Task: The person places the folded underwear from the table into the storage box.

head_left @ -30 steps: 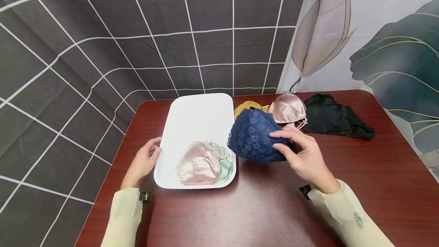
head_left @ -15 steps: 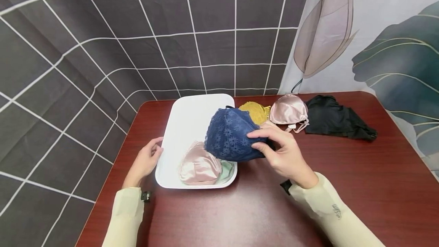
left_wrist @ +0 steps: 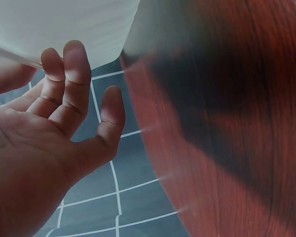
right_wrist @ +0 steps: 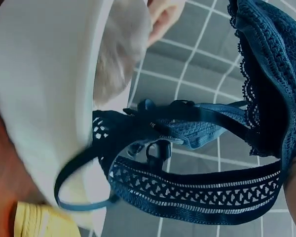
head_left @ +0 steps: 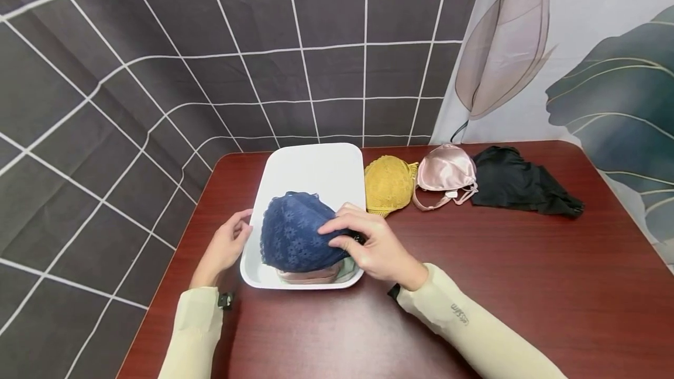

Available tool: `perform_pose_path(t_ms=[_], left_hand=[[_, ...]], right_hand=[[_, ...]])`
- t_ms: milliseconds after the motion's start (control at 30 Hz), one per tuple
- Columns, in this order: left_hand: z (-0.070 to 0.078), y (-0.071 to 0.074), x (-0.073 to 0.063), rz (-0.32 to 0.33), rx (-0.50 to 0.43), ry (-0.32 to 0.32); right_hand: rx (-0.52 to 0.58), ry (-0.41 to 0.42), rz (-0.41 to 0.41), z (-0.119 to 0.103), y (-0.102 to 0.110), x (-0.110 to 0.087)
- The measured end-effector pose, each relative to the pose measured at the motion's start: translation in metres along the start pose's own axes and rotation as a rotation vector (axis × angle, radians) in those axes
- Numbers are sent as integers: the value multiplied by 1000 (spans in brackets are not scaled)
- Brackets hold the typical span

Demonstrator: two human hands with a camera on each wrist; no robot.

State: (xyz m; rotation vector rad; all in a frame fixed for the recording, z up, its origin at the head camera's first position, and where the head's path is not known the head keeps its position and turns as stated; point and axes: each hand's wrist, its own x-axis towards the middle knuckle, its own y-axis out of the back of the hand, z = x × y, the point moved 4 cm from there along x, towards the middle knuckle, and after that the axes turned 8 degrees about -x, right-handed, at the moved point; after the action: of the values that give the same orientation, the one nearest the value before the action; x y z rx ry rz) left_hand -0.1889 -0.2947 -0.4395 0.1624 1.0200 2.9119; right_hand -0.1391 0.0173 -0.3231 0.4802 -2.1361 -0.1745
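My right hand (head_left: 380,245) pinches a blue lace bra (head_left: 296,234) by its right side, thumb below and fingers above. The bra overlaps the near half of a white tray (head_left: 308,162) in the head view. Its openwork band and a strap (right_wrist: 202,195) hang beside the tray wall in the right wrist view. Under it, a pink satin bra (head_left: 310,277) and a mint green piece (head_left: 347,270) show in part inside the tray. My left hand (head_left: 225,245) rests its loosely bent fingertips at the tray's left rim, thumb apart from the tray (left_wrist: 64,24).
Right of the tray, along the back of the dark red table (head_left: 500,274), lie a yellow lace bra (head_left: 389,185), a pink satin bra (head_left: 446,169) and a black garment (head_left: 518,183). A grey gridded curtain (head_left: 337,75) stands behind and to the left.
My right hand has carried the blue bra leftward from beside the tray to over its near half, uncovering the yellow bra. The left hand stays at the tray's rim.
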Motion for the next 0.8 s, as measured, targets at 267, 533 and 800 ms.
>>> perform_pose_path(t_ms=[267,533,800], left_hand=[[2,0,1,-5,-25,-20],[2,-1,0,-16,-16,-15],[1,-1,1,0,1,19]], right_hand=[[17,-58,-47,13,-26,-5],[-23,-140,-136,44,-54,-28],[-145,-359,-158,63,-54,-40]])
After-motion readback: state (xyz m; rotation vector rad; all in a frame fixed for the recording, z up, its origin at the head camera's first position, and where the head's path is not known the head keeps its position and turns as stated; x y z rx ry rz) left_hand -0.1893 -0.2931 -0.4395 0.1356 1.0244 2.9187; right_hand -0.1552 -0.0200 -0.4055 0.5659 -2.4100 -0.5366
